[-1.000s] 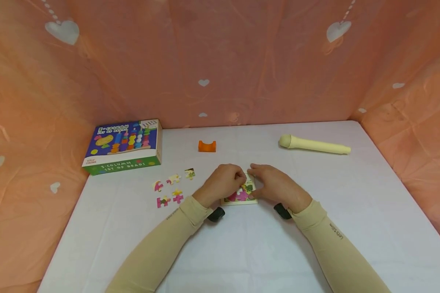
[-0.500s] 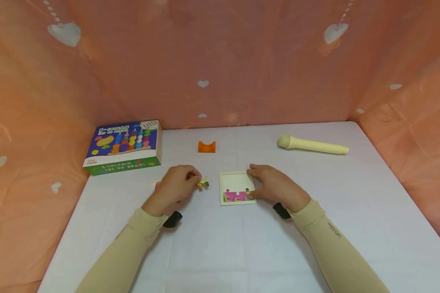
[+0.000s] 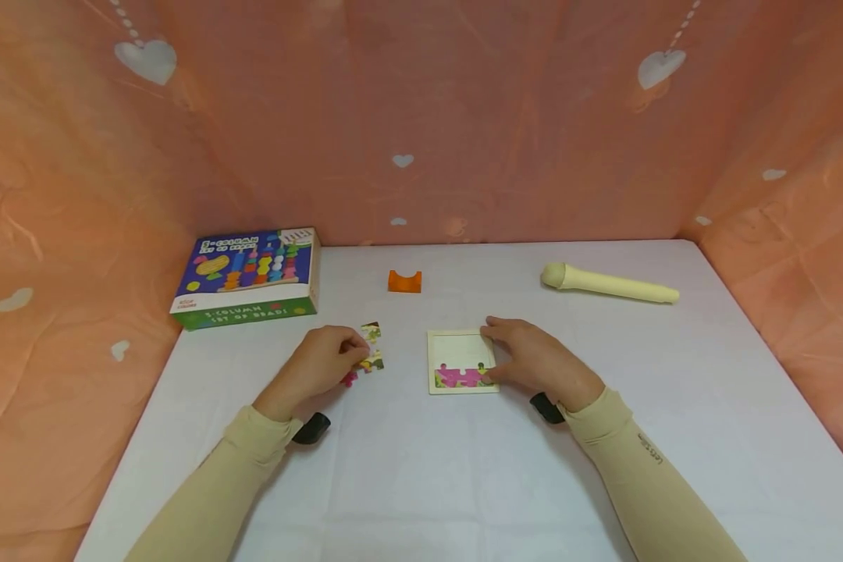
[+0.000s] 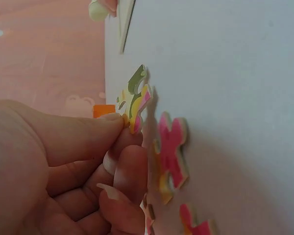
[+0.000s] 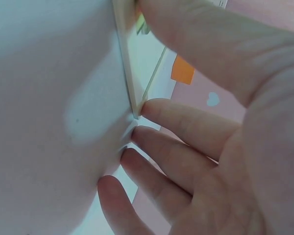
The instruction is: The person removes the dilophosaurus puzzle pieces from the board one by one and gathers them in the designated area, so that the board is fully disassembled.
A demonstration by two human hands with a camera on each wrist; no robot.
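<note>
My left hand (image 3: 318,361) pinches a yellow, green and pink jigsaw piece (image 4: 136,100) at its edge between thumb and index finger, left of the puzzle tray. In the left wrist view, a pink and yellow piece (image 4: 171,149) lies on the table just beyond my fingers. Another green and yellow piece (image 3: 371,332) lies behind the pinched one. The square wooden puzzle tray (image 3: 460,347) has pink pieces (image 3: 458,378) fitted along its near side. My right hand (image 3: 539,357) rests at its right side, index fingertip on the far corner and thumb over the near part, other fingers extended.
A bead-set box (image 3: 249,273) stands at the back left. An orange notched block (image 3: 404,282) sits behind the tray, and a pale yellow stick with a rounded end (image 3: 610,282) lies at the back right. Peach cloth (image 3: 492,117) encloses the table.
My left hand has moved from over the tray to the left with a jigsaw piece, uncovering the tray's bare upper part, then slightly further left. My right hand stays at the tray's right side.
</note>
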